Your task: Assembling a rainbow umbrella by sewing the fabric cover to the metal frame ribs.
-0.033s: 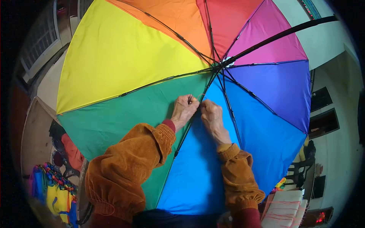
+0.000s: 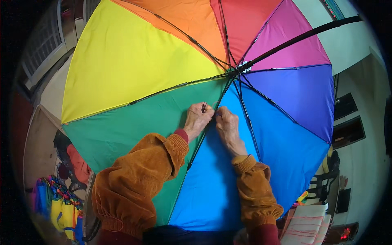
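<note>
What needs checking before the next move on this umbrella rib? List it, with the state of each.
1. Left hand on the black rib between the green panel and the light blue panel: ok.
2. Right hand pinching at the same spot: ok.
3. Thin thread or wire between the fingertips: cannot tell, too small.
4. Umbrella canopy open and spread: ok.
5. Central hub with ribs joined: ok.
6. Shaft clear of both hands: ok.
</note>
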### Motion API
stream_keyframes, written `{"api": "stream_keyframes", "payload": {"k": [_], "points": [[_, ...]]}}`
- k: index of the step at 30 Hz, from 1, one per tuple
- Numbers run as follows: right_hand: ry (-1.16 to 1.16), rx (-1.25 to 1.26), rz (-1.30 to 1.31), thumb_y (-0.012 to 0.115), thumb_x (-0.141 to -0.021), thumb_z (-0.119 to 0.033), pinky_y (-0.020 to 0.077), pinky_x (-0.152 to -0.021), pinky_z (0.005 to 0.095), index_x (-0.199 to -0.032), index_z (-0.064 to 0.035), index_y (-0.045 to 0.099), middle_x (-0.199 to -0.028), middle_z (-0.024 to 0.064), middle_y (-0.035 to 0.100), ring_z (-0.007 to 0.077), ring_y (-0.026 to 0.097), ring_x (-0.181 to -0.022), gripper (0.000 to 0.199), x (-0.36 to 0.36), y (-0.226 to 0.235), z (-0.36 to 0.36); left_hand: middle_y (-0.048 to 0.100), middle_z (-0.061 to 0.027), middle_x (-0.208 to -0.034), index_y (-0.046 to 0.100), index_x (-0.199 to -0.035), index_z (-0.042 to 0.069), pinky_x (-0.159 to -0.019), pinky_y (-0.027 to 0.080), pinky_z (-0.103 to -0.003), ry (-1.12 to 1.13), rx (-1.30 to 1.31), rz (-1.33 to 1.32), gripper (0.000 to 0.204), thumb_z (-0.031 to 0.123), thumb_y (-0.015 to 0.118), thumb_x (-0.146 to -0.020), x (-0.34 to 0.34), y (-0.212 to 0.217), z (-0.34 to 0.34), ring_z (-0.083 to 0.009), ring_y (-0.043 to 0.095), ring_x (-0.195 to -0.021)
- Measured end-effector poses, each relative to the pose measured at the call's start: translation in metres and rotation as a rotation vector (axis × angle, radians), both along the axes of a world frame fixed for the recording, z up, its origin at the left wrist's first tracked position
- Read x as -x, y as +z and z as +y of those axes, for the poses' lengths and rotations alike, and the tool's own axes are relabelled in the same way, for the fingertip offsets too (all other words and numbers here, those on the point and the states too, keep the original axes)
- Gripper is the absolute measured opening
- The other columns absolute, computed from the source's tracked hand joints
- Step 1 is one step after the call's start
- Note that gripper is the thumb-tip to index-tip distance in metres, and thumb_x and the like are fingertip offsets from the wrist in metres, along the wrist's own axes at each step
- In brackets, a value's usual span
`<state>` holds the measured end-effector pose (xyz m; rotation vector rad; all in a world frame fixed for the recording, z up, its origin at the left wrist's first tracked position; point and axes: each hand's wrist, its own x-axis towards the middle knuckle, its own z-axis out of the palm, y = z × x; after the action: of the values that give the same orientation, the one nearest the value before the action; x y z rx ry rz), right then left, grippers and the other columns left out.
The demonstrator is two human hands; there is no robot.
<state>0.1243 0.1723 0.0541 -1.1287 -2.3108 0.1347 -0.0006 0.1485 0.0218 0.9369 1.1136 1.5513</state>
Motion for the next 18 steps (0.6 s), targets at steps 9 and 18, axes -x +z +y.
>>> {"api": "stream_keyframes", "payload": {"k": [9,18], "points": [[0.07,0.349,0.389,0.055,-0.084,-0.004,0.0392,-0.04,0.0264,-0.089,-0.0001,0.055,-0.055,0.0044,0.051,0.0083,0.05,-0.046,0.007,0.002,0.001,-0.001,0.044,0.0042,-0.058,0.048,-0.066,0.007,-0.043,0.03,-0.021,-0.07,0.06,-0.071,0.014,0.007,0.056,-0.078,0.001,0.0,-0.003,-0.0038,0.038,-0.051],[-0.112,0.584,1.059,0.05,-0.09,-0.013,0.0429,-0.04,0.0289,-0.08,-0.0018,0.051,-0.066,0.0096,0.059,0.0149,0.054,-0.047,0.015,0.007,0.035,0.018,0.051,0.0015,-0.07,0.05,-0.08,0.01,-0.036,0.026,-0.018,-0.119,0.061,-0.603,0.01,0.014,0.057,-0.086,0.007,0.001,0.0,-0.0034,0.04,-0.046]]}}
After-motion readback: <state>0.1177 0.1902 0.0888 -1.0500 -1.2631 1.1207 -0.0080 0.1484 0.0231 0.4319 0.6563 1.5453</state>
